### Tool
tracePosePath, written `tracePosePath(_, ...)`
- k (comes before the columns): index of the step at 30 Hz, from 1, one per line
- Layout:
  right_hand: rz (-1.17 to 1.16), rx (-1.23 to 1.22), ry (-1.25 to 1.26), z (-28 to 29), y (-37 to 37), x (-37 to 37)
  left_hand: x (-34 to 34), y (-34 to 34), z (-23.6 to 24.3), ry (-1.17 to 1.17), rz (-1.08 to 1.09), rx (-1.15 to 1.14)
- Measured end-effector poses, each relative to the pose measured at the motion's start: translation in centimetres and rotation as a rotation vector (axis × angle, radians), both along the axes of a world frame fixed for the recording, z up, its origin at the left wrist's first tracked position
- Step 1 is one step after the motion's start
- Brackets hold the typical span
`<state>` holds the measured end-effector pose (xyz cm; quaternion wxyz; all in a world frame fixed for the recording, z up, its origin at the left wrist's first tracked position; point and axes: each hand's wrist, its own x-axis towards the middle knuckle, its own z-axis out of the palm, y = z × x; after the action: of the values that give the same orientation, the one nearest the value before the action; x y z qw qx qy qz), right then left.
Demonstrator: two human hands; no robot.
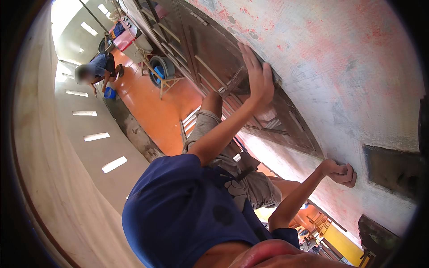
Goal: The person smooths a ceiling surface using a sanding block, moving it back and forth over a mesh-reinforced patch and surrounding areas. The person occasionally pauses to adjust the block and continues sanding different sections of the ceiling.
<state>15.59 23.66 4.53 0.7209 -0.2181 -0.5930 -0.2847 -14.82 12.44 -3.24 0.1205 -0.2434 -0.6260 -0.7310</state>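
Note:
My left hand (258, 82) is raised with fingers stretched out and lies against the edge between the brown wooden window frame (210, 67) and the painted wall (326, 76). I see nothing held in it. Lower down, my right hand (338, 172) is closed and pressed to the wall beside the frame's lower corner. Its fingers curl round a small brownish flat piece (353, 177), mostly hidden, whose kind I cannot make out. White patches, with pink and red showing through, cover the wall.
A dark rectangular recess (391, 169) sits in the wall near my right hand. Down on the orange floor (147, 96), a person (99, 67) bends by a blue bucket (109, 93). A dark tub (161, 69) and a wooden stand (167, 85) are near. Pale cloth (49, 156) hangs left.

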Motion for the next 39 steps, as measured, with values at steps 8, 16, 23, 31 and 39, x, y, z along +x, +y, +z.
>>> tracePosePath(8, -0.112, 0.022, -0.062, 0.4, -0.3, 0.2, -1.6, -0.5, 2.3, -0.170, 0.059, -0.044)
tracePosePath(16, -0.061, 0.005, -0.020, 0.3, -0.4, -0.6, 0.5, -1.9, 2.1, -0.167, -0.036, -0.243)
tracePosePath(23, -0.091, -0.003, -0.036, 0.3, -0.4, -0.5, -0.5, 0.0, 1.7, -0.142, 0.053, -0.030)
tracePosePath(31, -0.073, -0.011, -0.019, 0.0, -0.8, -1.0, -0.2, -1.1, 0.7, -0.087, 0.116, -0.031)
tracePosePath(39, -0.066, -0.031, -0.013, -0.5, -0.9, -1.1, 0.2, -0.6, -0.7, -0.036, 0.135, 0.007)
